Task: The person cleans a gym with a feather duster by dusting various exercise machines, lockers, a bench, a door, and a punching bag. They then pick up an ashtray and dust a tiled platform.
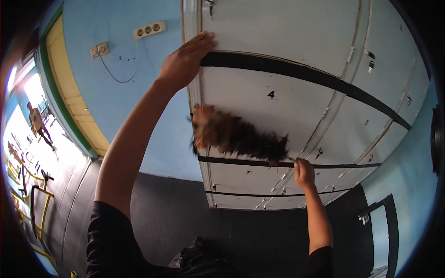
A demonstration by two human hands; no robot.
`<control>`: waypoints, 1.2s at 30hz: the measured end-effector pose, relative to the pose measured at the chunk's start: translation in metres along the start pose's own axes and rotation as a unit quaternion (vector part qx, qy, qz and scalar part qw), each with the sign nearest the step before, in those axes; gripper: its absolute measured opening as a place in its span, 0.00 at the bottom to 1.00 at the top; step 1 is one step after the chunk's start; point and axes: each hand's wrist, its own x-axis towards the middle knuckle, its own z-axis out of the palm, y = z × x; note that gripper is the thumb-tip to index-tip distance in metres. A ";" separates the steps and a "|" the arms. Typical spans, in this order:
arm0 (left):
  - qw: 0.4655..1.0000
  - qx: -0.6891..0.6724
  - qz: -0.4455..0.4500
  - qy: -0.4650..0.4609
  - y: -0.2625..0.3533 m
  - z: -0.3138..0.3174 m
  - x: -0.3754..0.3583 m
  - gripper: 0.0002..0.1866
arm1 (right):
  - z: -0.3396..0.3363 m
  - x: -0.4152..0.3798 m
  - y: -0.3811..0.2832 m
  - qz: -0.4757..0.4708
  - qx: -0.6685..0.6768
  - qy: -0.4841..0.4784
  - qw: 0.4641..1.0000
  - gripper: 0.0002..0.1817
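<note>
My left hand (pixel 184 60) lies flat against the left edge of the grey lockers (pixel 278 23), its fingers stretched over the frame near a black strip. My right hand (pixel 304 173) is closed round the thin handle of a feather duster (pixel 241 135). The duster's brown and black feathers spread leftward across the locker door marked 4 (pixel 250 92), reaching the lockers' left edge. Its feathers look slightly blurred at the left end.
A power strip (pixel 149 29) and a socket with a cable (pixel 99 49) are on the blue wall. Beyond the yellow door (pixel 74 92), a person (pixel 38 124) stands near yellow metal frames (pixel 45 208). Dark floor (pixel 162 217) lies below.
</note>
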 end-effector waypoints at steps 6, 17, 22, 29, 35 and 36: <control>1.000 -0.025 -0.004 0.010 0.009 0.002 -0.005 0.24 | -0.016 0.058 -0.016 -0.090 -0.024 -0.045 0.995 0.09; 0.994 0.068 -0.080 -0.002 0.040 0.035 -0.021 0.40 | -0.033 -0.043 0.058 -0.010 -0.039 -0.135 0.990 0.10; 0.985 0.113 -0.127 0.010 0.072 0.054 -0.027 0.43 | -0.057 -0.058 0.122 -0.019 -0.075 0.027 0.997 0.10; 0.971 0.111 -0.210 -0.007 0.129 0.092 -0.049 0.46 | -0.048 -0.108 0.178 -0.045 -0.072 -0.134 0.987 0.11; 0.958 0.068 -0.278 -0.015 0.183 0.133 -0.096 0.48 | 0.000 -0.107 0.173 -0.100 -0.075 -0.186 0.975 0.11; 0.953 0.073 -0.292 -0.026 0.193 0.138 -0.106 0.48 | 0.005 -0.108 0.168 -0.115 -0.100 -0.239 0.959 0.11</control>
